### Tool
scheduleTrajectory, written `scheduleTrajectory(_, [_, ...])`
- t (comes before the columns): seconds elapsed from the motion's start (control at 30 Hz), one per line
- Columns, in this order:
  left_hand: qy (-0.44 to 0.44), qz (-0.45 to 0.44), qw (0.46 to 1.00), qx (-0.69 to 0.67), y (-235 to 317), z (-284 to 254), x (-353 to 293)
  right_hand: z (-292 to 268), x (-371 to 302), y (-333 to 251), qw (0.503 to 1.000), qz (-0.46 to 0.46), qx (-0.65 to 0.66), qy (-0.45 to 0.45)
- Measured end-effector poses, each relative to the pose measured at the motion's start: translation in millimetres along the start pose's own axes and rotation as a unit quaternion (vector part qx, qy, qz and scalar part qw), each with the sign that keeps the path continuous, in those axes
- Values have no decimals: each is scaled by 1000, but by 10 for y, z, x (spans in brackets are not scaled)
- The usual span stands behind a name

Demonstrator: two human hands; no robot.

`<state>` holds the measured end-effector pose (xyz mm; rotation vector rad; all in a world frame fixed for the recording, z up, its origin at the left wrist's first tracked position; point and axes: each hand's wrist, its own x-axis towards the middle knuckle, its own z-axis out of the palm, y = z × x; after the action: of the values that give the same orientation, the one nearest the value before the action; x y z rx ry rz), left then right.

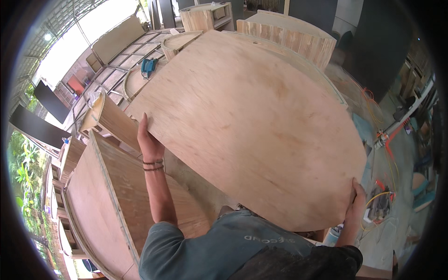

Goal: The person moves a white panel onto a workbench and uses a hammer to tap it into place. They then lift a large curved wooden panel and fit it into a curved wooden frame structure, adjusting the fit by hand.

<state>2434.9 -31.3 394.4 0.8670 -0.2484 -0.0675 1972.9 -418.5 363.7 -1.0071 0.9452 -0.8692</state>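
A large plywood panel (252, 126), pale and smooth with a curved right edge, spans the middle of the view in front of me. My left hand (150, 145) grips its near left edge, thumb on top and the fingers hidden beneath. At the right end my right hand (356, 201) holds the curved rim, its thumb showing along the edge and the other fingers mostly out of sight. The panel hides most of what lies under it.
To my left stands a curved wooden cabinet (88, 191), with a smaller wooden box (109, 119) beyond it. A teal power tool (148, 68) rests on a far curved frame. Curved wooden units (289, 39) stand at the back. Cables and a hose (389, 144) lie at right.
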Motion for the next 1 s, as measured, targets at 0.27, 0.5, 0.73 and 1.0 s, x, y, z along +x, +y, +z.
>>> scheduleTrajectory(0.27, [-15,-2,999,50,-134,207,1803,919,1772,-478,998,-26,-30,-51])
scheduleTrajectory(0.5, [-114,-150,978,94,33,-73,3051,1719,2945,-677,989,-27,-118,-79])
scheduleTrajectory(0.73, [-104,-188,844,491,-497,112,4494,2572,3736,-292,985,3,-126,-118])
scheduleTrajectory(1.0, [-171,-123,661,720,-1357,-199,5954,3421,3875,6,966,-54,-245,-70])
